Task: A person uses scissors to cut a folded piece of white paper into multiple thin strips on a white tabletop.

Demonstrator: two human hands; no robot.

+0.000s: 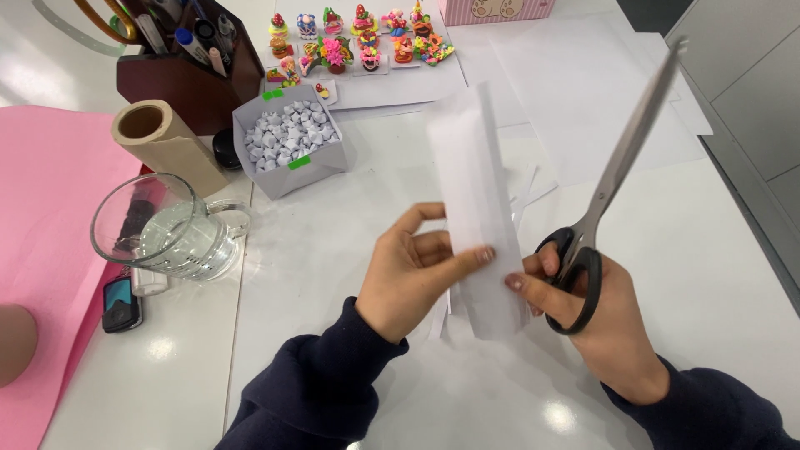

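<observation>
Head view shows your left hand (408, 271) pinching a folded strip of white paper (477, 200) near its lower third, thumb in front and fingers (479, 255) curled across it, so that hand is closed on the paper. The strip stands almost upright above the counter (333, 250), its long axis running from about 6 o'clock up to 12 o'clock with a slight lean toward 11.

Your right hand (596, 321) sits just beside the strip at 3 o'clock, its fingers through the black loops of a pair of scissors (612, 179) and closed round them. One fingertip touches the paper's right edge. The blades look shut and point away toward 1 o'clock, clear of the paper; the strip lies at 9 o'clock from them, so both hands are equally close to it.

At 10 o'clock from your left hand stand a glass measuring jug (167, 229), a cardboard roll (162, 137) and a grey box of white paper stars (287, 137). Small colourful clay figures (358, 42) line up at 12 o'clock.
</observation>
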